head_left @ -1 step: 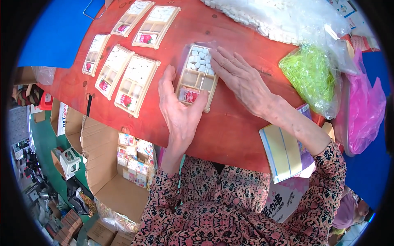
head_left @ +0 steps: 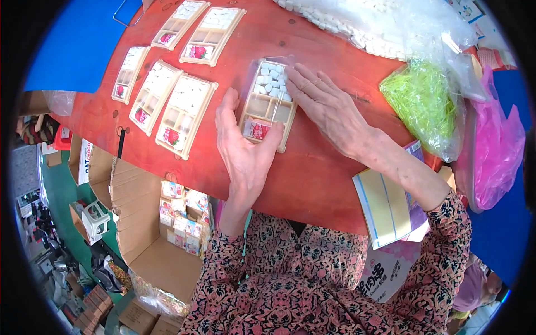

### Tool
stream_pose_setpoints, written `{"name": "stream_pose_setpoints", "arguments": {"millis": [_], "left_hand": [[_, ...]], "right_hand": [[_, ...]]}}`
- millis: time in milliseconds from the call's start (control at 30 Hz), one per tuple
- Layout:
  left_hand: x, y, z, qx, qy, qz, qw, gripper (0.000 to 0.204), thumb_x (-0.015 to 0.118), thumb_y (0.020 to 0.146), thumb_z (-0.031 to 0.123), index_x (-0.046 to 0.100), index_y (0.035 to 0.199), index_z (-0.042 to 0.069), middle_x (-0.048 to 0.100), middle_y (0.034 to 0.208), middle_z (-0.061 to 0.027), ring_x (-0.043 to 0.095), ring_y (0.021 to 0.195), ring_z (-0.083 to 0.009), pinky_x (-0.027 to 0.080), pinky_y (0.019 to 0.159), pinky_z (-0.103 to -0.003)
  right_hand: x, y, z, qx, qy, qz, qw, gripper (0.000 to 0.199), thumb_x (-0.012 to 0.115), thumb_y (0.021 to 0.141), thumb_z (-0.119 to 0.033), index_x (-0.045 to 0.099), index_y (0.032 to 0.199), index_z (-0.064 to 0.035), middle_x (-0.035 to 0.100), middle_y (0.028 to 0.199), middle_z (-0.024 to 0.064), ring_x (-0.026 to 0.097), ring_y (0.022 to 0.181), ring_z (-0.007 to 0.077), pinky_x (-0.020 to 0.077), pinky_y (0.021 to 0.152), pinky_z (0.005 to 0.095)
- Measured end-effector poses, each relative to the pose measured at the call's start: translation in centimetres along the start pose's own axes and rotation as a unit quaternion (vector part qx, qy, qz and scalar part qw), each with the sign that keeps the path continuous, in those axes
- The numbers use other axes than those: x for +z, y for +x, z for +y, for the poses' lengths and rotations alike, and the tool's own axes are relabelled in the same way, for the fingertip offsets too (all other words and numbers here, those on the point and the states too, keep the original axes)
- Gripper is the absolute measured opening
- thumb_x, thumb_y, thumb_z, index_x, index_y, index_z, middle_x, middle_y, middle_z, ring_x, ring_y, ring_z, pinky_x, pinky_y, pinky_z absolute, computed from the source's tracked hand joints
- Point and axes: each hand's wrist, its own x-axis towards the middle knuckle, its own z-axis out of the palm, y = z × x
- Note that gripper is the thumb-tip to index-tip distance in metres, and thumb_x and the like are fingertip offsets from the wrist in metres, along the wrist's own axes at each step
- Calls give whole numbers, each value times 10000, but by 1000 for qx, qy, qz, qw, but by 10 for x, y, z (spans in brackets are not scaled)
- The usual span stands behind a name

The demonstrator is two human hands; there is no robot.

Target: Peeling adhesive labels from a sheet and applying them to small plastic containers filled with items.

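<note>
Left hand [head_left: 241, 146]: spread, astride the compartment tray [head_left: 257, 105]
Right hand [head_left: 330, 109]: fingers outstretched at the tray's right side
Other trays [head_left: 202, 121]: toward the desk's [head_left: 315, 176] left edge

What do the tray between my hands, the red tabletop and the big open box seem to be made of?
The tray: probably smooth molded plastic, from its thin dividers. The tabletop: likely wood, painted or stained, low sheen, with dark knot-like spots. The box: apparently matte cardboard, brown with folded flaps.
</note>
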Motion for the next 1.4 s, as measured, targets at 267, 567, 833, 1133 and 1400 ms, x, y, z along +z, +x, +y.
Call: {"name": "stream_pose_setpoints", "arguments": {"millis": [267, 567, 833, 1133, 1400], "left_hand": [[2, 0, -3, 15, 6, 13, 1000, 759, 733, 635, 98, 383, 1289, -63, 476, 1207, -229, 483, 1132, -345, 398, 960, -426], [2, 0, -1, 12, 1, 11, 1000, 746, 722, 636, 94, 389, 1283, -69, 482, 1198, -226, 491, 1122, -338, 403, 954, -420], [5, 0, -6, 19, 5, 3, 1000, 752, 730, 628, 97, 396, 1282, -66, 485, 1194, -218, 486, 1124, -331, 391, 959, -423], [4, -1, -4, 143, 154, -36, 977, 737, 779, 630, 168, 447, 1252, -47, 440, 1268, -252, 427, 1140, -397, 354, 966, -472], [6, -7, 1, 153, 237, -72, 957, 693, 759, 698, 292, 483, 1244, -34, 341, 1353, -266, 350, 1214, -429, 301, 995, -505]], "right_hand": [[-2, -3, -3, 20, 44, 12, 999, 497, 521, 790, -75, 453, 1270, 36, 406, 1375, 178, 341, 1324, 312, 325, 1068, 440], [9, 3, -3, -41, -5, -14, 999, 527, 510, 815, -95, 414, 1327, -17, 366, 1431, 119, 322, 1344, 261, 292, 1092, 426], [3, -1, 3, -5, 207, -1, 978, 693, 415, 675, 174, 444, 1329, -54, 396, 1423, 106, 294, 1362, 282, 211, 1137, 424], [-7, -16, 29, 235, 362, 171, 886, 493, 389, 704, 174, 581, 1128, 14, 608, 1155, 180, 589, 1089, 269, 444, 943, 301], [6, 10, 6, 123, 318, 158, 927, 255, 549, 851, -69, 564, 1090, 17, 599, 1095, 181, 581, 955, 360, 487, 809, 371]]}}
